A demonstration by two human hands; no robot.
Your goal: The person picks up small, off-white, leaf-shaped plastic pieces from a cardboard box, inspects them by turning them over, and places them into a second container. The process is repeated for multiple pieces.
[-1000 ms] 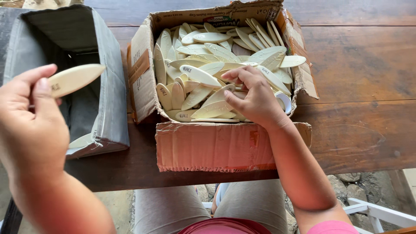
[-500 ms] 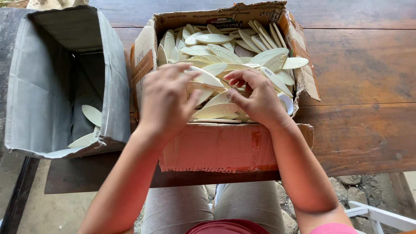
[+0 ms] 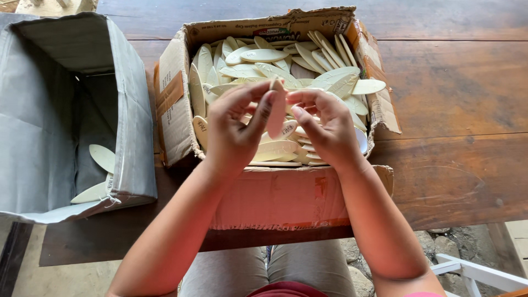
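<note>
Both forearms are bare, no sleeves, rings or watch on the left hand [image 3: 234, 129] or right hand [image 3: 327, 129]. Grey trousers [image 3: 269, 272] cover the thighs; a dark red shirt hem [image 3: 286, 290] shows below, pink cloth [image 3: 423, 295] at the right elbow

left hand [image 3: 234, 129] back over box [image 3: 275, 192], wooden piece [image 3: 276, 107] upright

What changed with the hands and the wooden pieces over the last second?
The left hand dropped its piece in the grey box, crossed to the cardboard box and took up a new oval piece. The right hand stayed over the pile. Both boxes stayed put.
</note>
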